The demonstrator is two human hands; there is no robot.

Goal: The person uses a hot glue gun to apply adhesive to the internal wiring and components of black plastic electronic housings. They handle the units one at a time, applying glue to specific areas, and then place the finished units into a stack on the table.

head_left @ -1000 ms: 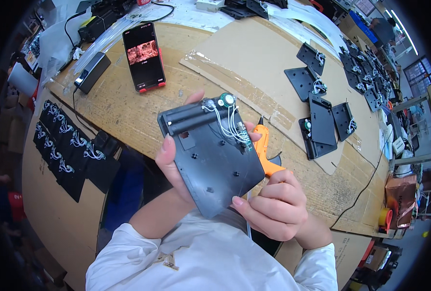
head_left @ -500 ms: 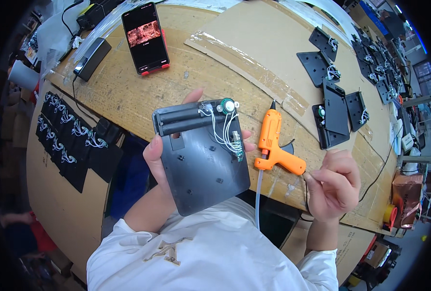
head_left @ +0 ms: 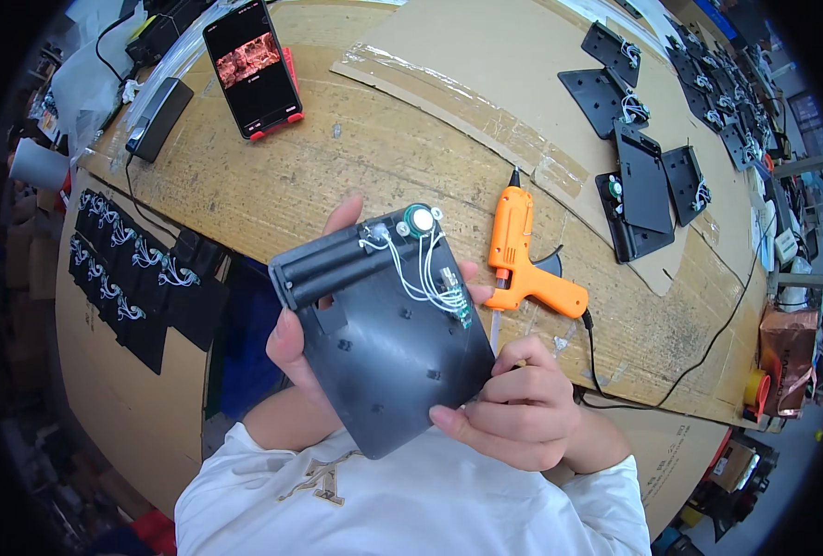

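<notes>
Head view: my left hand (head_left: 293, 345) and right hand (head_left: 513, 412) pinch the black panel (head_left: 384, 352) by its edges, fingers curled; stiff, light, thin wires (head_left: 425, 273) look fragile.

1. This is a small assembly workshop: a chipboard workbench (head_left: 337, 176) is patched with taped cardboard sheets (head_left: 486, 65).
2. Rows of identical black plastic panels with white wiring (head_left: 124, 278) lie in batches.
3. An orange glue gun (head_left: 523, 259) and a propped phone (head_left: 252, 67) sit among cables.
</notes>
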